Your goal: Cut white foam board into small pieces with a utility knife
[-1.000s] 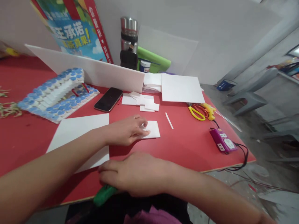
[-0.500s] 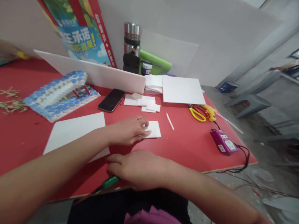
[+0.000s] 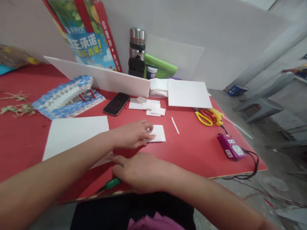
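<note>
Left fingers [image 3: 150, 137] spread on white card [image 3: 160, 133], right fingers [image 3: 119, 171] curled around green handle [image 3: 112, 183], phone [image 3: 116, 103] beyond, thin strip [image 3: 175, 125] near

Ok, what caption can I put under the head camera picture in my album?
Left fingers on a white piece, right fingers holding a green handle, at a red table.

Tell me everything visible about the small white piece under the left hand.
The white piece is small, flat and roughly four-sided, with a plain pale face; it looks like foam board or card. It lies flat on the red table, left of the thin white strip. The left hand touches its left part, hiding that end, so its full outline cannot be seen.
</note>
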The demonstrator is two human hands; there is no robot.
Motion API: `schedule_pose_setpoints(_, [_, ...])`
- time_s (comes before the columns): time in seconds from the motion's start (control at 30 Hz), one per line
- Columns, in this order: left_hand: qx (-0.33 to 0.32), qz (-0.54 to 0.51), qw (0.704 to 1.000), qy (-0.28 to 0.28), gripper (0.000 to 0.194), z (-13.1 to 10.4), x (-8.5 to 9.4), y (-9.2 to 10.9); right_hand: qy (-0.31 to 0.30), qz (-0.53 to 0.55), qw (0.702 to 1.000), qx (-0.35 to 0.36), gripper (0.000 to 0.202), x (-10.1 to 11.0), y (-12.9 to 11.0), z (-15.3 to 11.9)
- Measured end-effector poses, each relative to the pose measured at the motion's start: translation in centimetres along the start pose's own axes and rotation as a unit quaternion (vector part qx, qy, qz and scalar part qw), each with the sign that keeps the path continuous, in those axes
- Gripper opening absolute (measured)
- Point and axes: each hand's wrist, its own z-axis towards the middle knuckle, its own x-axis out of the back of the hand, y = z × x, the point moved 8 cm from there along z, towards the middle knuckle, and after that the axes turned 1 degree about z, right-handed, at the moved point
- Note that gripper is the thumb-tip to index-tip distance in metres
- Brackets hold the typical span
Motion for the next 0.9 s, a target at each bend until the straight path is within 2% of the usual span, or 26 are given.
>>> schedule_pose_setpoints(0.13, [-0.007,0.021,1.0,0.009,0.018,0.2,0.0,0.1,-0.019,0.011,1.0,-0.004,0.027,0.0,0.3,0.5])
schedule_pose_setpoints(0.3, [-0.011,0.051,0.998,0.028,0.019,0.4,0.0,0.4,-0.002,0.006,1.0,0.006,0.026,0.4,-0.1,0.9])
schedule_pose_setpoints(0.37, [-0.018,0.058,0.997,0.039,0.019,0.3,-0.1,0.5,-0.017,0.005,1.0,0.014,0.021,0.7,-0.4,-0.3])
schedule_pose_setpoints(0.47, [-0.022,0.068,0.996,0.05,0.02,0.0,-0.2,0.6,-0.058,0.048,0.997,-0.005,0.013,1.5,0.5,-4.3])
schedule_pose_setpoints(0.53, [-0.018,0.07,0.996,0.047,0.021,-0.2,-0.4,0.7,-0.01,0.125,0.989,-0.073,0.007,2.9,3.0,-7.6])
schedule_pose_setpoints(0.6, [-0.012,0.069,0.996,0.05,0.023,-0.2,-0.3,0.9,0.072,0.2,0.966,-0.146,0.013,4.0,6.6,-10.5])
schedule_pose_setpoints(0.7, [-0.001,0.096,0.993,0.071,0.023,0.0,0.1,1.6,0.209,0.226,0.892,-0.331,0.009,4.1,13.2,-13.8])
schedule_pose_setpoints(0.77, [0.021,0.127,0.988,0.082,0.019,0.1,0.0,1.9,0.242,0.212,0.856,-0.404,0.009,3.3,16.1,-14.1])
schedule_pose_setpoints(0.83, [0.055,0.148,0.983,0.091,0.019,0.2,-0.4,2.0,0.246,0.185,0.853,-0.422,0.008,2.6,17.5,-13.1])
schedule_pose_setpoints(0.9, [0.096,0.154,0.979,0.097,0.023,0.0,-1.0,1.8,0.234,0.16,0.86,-0.424,0.007,2.2,17.9,-12.0])
